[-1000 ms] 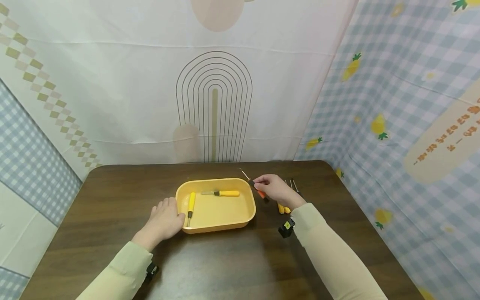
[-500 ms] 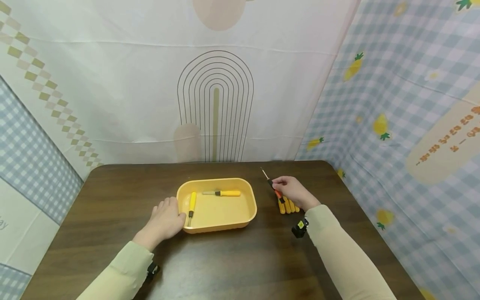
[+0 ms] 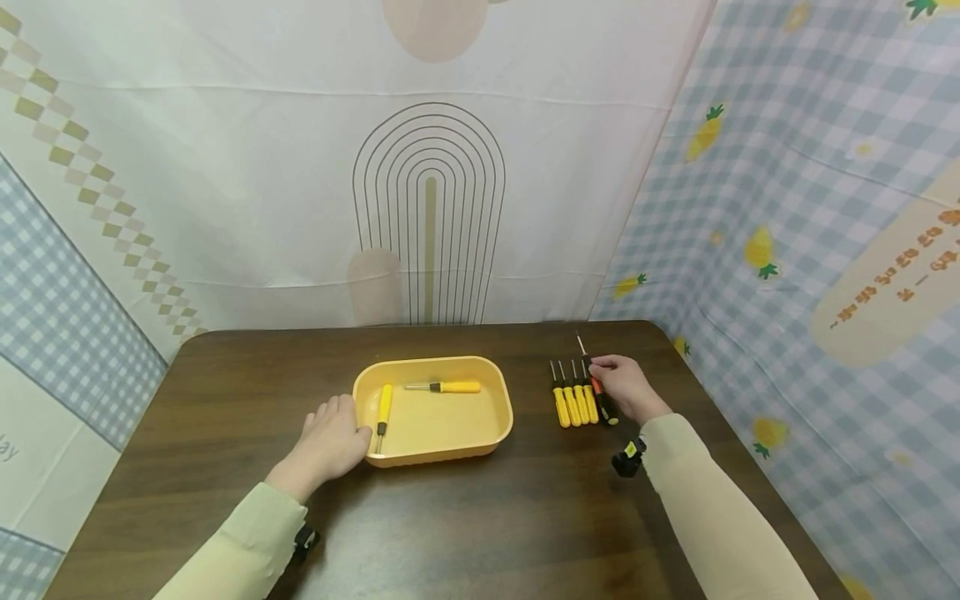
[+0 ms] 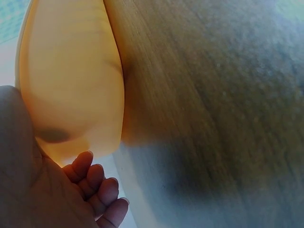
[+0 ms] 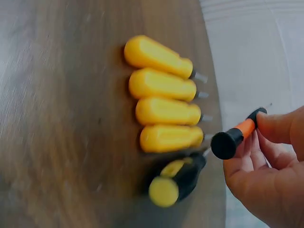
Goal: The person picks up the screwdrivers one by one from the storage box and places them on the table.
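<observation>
My left hand point(image 3: 327, 437) holds the left end of a yellow plastic tray point(image 3: 480, 448), thumb at the rim; in the left wrist view its curled fingers point(image 4: 95, 178) lie against the outer wall. Two yellow-handled screwdrivers point(image 3: 459, 387) lie inside the tray. My right hand point(image 3: 628, 387) pinches an orange and black screwdriver point(image 5: 244, 127) between thumb and fingers, its shaft pointing away toward the back. Below it, a black screwdriver with a yellow butt point(image 5: 164, 191) lies on the table, at the right end of a row of several yellow-handled screwdrivers point(image 3: 572, 408).
The dark wooden table point(image 3: 465, 533) ends at the back against a white printed curtain point(image 3: 300, 208). On the right hangs a checked cloth point(image 3: 795, 333) with pineapple prints. The row lies to the right of the tray.
My right hand has carried the orange and black screwdriver rightward from beside the tray, past the yellow row, to its right end. The left hand and tray have stayed put.
</observation>
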A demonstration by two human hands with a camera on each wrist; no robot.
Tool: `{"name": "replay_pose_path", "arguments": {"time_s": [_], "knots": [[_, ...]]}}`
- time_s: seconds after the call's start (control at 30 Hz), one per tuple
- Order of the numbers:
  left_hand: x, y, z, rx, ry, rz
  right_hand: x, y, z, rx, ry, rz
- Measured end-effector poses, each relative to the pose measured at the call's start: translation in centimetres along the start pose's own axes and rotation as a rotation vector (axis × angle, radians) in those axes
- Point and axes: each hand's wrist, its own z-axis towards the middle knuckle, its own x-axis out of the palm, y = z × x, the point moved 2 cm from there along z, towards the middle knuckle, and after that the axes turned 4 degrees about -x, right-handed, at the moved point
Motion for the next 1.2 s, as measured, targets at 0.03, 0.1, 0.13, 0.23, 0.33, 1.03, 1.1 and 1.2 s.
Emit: {"name": "replay_pose_path", "arguments": {"time_s": [0.03, 0.1, 0.13, 0.23, 0.33, 1.03, 1.1, 1.2], "knots": [[0.0, 0.0, 0.0, 0.0, 0.001, -0.001, -0.3, -0.3, 0.0, 0.008, -0.019, 0.005], [0.0, 0.0, 0.0, -0.002, 0.002, -0.002, -0.7, -0.8, -0.2, 0.023, -0.047, 0.004], [0.0, 0.0, 0.0, -0.004, 0.002, -0.002, -1.0, -1.1, -0.2, 0.033, -0.059, -0.002], [0.0, 0.1, 0.0, -0.007, -0.001, -0.001, -1.5, -1.8, -0.4, 0.059, -0.083, -0.003], [0.0, 0.1, -0.1, -0.004, -0.004, 0.001, -1.9, -2.5, -0.4, 0.093, -0.096, -0.01], [-0.1, 0.0, 0.0, -0.008, 0.011, -0.002, -1.4, -4.6, 0.7, 0.14, -0.106, -0.092], [-0.1, 0.0, 0.0, -0.009, 0.014, 0.0, -1.3, -4.7, 0.6, 0.139, -0.103, -0.096], [-0.1, 0.0, 0.0, -0.011, 0.016, 0.0, -1.2, -4.8, 0.6, 0.14, -0.104, -0.102]]}}
